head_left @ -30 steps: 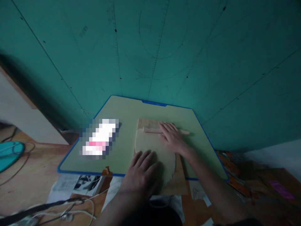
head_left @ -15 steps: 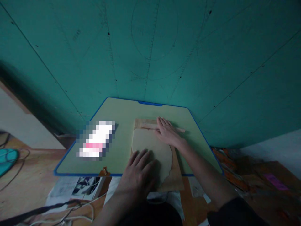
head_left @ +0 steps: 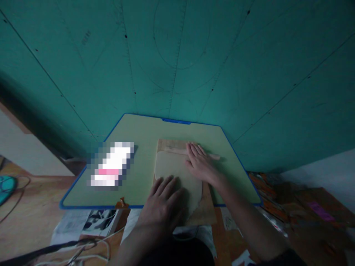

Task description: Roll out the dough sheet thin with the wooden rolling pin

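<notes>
A flat, pale sheet with a ragged right edge, like rolled-out dough or clay, lies on a thin wooden board. Across the sheet's far edge runs a slim, light wooden-looking rod, its right end sticking out past the board. My right hand lies flat over the rod, palm down, fingers stretched. Near the front left of the sheet, my left hand rests palm down with its fingers spread. Its thumb side is in shadow. My right hand covers the middle of the rod.
Beneath the board is a pale green tabletop with a blue rim, set close to a green wall. A blurred-out, bright phone-like object is on its left. Cables and papers lie below.
My right hand has slid slightly toward me and to the right over the rod, and the rod's right end has shifted a little the same way. My left hand stays put.
</notes>
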The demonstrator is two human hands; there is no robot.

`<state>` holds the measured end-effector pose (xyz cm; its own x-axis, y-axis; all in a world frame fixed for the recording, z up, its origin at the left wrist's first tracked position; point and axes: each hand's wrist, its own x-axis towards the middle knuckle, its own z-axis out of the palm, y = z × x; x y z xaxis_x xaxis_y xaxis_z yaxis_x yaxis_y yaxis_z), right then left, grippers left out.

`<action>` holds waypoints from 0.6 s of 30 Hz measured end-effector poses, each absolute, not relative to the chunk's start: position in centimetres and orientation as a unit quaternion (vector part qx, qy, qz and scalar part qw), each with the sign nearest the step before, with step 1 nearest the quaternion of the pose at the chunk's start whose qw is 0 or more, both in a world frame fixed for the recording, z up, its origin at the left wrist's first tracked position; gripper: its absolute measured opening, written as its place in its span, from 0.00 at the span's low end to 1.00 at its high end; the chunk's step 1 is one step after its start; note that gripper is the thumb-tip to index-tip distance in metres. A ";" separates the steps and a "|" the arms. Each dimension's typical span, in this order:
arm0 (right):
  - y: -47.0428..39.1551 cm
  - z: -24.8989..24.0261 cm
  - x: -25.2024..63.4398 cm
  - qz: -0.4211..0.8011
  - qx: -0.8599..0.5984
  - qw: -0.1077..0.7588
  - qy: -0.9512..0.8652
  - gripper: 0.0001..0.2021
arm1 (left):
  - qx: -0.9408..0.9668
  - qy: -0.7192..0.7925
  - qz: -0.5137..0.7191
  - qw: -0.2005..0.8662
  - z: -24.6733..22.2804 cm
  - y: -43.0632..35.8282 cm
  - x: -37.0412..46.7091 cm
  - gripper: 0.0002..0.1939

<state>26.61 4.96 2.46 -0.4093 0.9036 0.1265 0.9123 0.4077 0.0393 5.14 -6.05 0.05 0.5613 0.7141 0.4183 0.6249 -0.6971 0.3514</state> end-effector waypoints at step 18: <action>3.6 2.5 31.6 -0.062 -0.709 0.024 -0.702 0.14 | 0.876 0.382 0.282 0.082 0.0 -6.2 5.2 0.22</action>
